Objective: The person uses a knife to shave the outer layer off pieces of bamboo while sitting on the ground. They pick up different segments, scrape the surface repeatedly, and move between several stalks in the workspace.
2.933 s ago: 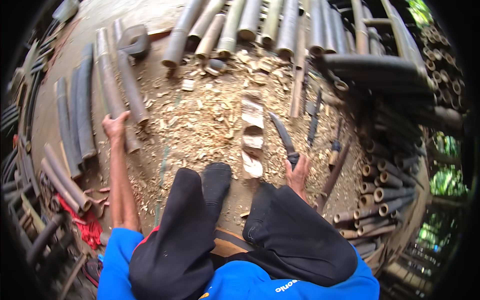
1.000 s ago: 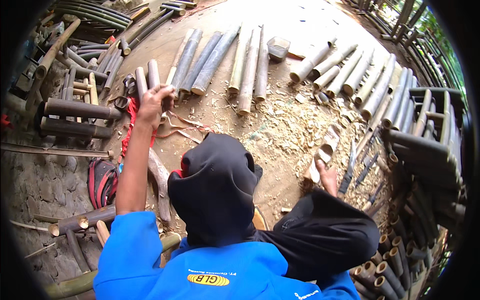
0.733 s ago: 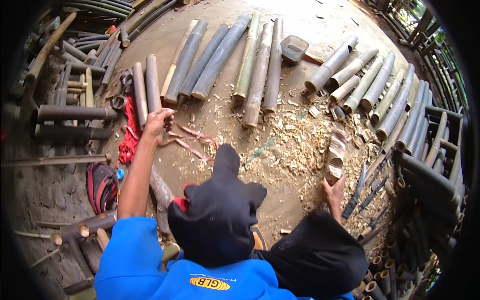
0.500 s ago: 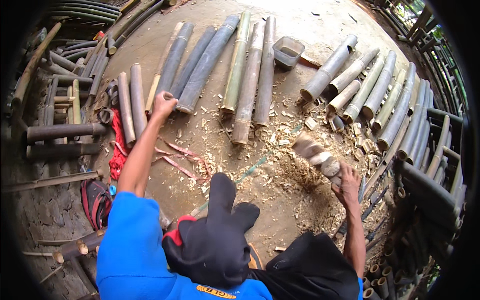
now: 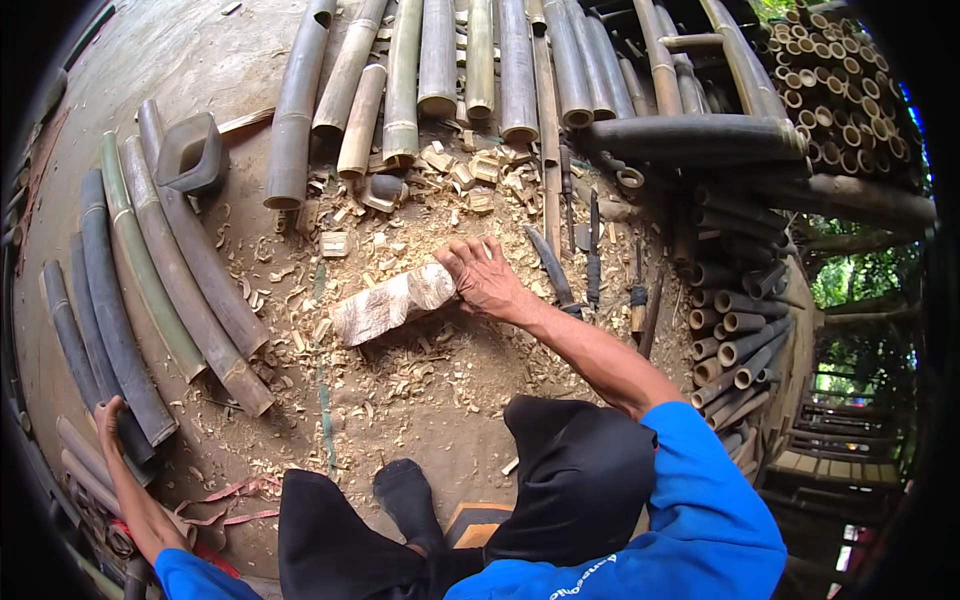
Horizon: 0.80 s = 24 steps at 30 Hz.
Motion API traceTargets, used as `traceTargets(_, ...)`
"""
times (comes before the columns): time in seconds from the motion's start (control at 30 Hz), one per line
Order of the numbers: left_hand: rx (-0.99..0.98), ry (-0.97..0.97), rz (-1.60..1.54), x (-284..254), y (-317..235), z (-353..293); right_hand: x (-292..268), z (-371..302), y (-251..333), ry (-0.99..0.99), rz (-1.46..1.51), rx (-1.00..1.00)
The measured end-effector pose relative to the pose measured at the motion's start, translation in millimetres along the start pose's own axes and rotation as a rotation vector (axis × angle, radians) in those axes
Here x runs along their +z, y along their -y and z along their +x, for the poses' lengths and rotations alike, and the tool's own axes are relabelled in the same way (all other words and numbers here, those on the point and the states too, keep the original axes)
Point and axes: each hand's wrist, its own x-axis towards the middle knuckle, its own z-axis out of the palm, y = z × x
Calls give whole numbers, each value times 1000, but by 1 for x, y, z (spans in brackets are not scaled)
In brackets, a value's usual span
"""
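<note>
The wood block sits among wood chips, the right hand touching its right end; whether those fingers clamp it, I cannot tell. The left hand, grip unclear, is at dark bamboo poles.

Bamboo lengths, wood chips and a knife lie on the floor.

The right hand holds a block pointing toward 8 o'clock; a knife lies at its 3 o'clock. Left hand: beside bamboo tubes, between 8 and 9.
</note>
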Motion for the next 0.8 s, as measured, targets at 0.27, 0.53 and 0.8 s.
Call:
traceTargets(0.27,135,-90,-615,-10,20,-119,3,20,18,22,81,-10)
traceTargets(0.53,308,501,-1111,179,-252,-294,-25,26,3,360,158,58)
traceTargets(0.8,34,739,-970,375,-276,-444,-36,10,-23,143,317,237)
